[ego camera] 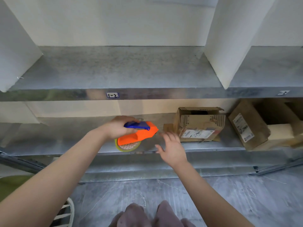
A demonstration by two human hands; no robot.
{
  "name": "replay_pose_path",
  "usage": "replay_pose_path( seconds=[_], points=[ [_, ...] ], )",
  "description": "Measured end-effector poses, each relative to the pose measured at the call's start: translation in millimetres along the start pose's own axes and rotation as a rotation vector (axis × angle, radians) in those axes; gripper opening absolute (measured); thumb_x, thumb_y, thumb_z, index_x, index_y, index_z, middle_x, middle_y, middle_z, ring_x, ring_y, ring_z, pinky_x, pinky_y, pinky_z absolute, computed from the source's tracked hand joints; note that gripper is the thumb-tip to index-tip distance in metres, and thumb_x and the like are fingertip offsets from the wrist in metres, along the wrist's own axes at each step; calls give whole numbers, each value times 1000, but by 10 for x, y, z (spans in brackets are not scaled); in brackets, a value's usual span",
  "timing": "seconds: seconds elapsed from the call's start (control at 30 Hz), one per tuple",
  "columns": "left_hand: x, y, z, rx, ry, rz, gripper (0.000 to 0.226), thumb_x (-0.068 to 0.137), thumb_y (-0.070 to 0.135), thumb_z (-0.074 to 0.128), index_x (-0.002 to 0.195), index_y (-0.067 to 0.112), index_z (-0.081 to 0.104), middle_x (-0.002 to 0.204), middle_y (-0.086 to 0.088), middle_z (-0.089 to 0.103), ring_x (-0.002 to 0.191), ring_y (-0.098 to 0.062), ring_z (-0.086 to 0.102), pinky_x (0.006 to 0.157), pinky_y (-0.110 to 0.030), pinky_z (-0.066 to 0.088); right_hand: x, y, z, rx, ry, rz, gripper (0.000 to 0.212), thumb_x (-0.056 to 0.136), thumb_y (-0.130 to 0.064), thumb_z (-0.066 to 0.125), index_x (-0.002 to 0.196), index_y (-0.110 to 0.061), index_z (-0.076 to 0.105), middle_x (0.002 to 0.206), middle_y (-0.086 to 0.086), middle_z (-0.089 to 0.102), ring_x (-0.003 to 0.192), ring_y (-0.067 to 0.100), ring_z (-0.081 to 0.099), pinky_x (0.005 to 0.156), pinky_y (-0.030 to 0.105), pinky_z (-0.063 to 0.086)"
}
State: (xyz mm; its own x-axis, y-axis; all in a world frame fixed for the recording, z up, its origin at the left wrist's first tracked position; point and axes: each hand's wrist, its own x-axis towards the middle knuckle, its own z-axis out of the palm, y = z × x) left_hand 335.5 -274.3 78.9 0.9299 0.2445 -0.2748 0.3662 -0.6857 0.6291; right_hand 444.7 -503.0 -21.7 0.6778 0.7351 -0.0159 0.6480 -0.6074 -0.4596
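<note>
Tape dispenser (139,135): bright orange body, dark blue lever (137,125). Tape roll (129,147): translucent yellow rim, core face in a pale honeycomb pattern. Shelf (114,71): mottled grey galvanised metal. Dividers (229,38): off-white. Cardboard box (200,125): brown, with a white printed label (197,134). Floor (229,194): grey, pale-veined marbling.

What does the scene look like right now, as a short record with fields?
left hand: grips the tape dispenser
tape dispenser: orange, tape roll underneath, over the lower shelf
right hand: open, fingers spread, near the dispenser's nose, holding nothing
small box: on the lower shelf, right of the hands, top flaps open
large box: farther right, tilted
upper shelf: tag reads 1-2
</note>
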Motion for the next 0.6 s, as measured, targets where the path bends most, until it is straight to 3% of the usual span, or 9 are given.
replay_pose_path(
  seconds=[0.13, 0.3, 0.47, 0.6],
  points=[
    [15, 195, 73, -23, -27, 52, 56, 73, 45, 61, 126, 26, 59, 121, 10, 60, 109, -8, 55, 79, 0, 33, -113, 59, -144, 106, 173, 42, 46, 87, -47, 57, 121, -17, 61, 120, 3, 62, 123, 28, 49, 102, 36, 41],
    [76, 502, 172, 35, -52, 137, 54, 75, 48, 61, 126, 31, 58, 120, 15, 59, 109, -6, 54, 84, -2, 33, -198, 174, -417, 157, 351, 55, 25, 84, -32, 69, 104, -19, 68, 103, -2, 67, 103, 22, 58, 84, 30, 45],
    [147, 784, 263, 34, -8, 191, 44, 86, 33, 70, 128, 30, 58, 125, 15, 57, 113, -2, 51, 87, 3, 29, -258, 370, -713, 155, 484, 41, 5, 81, -20, 70, 86, -20, 69, 85, -4, 69, 87, 21, 62, 68, 30, 49],
    [141, 971, 335, 5, 58, 197, 46, 76, 52, 64, 121, 47, 54, 128, 15, 58, 116, 1, 51, 92, -1, 32, -240, 520, -972, 233, 455, 50, 4, 84, -23, 69, 87, -26, 68, 79, -11, 67, 75, 10, 62, 61, 26, 49]
  ],
)
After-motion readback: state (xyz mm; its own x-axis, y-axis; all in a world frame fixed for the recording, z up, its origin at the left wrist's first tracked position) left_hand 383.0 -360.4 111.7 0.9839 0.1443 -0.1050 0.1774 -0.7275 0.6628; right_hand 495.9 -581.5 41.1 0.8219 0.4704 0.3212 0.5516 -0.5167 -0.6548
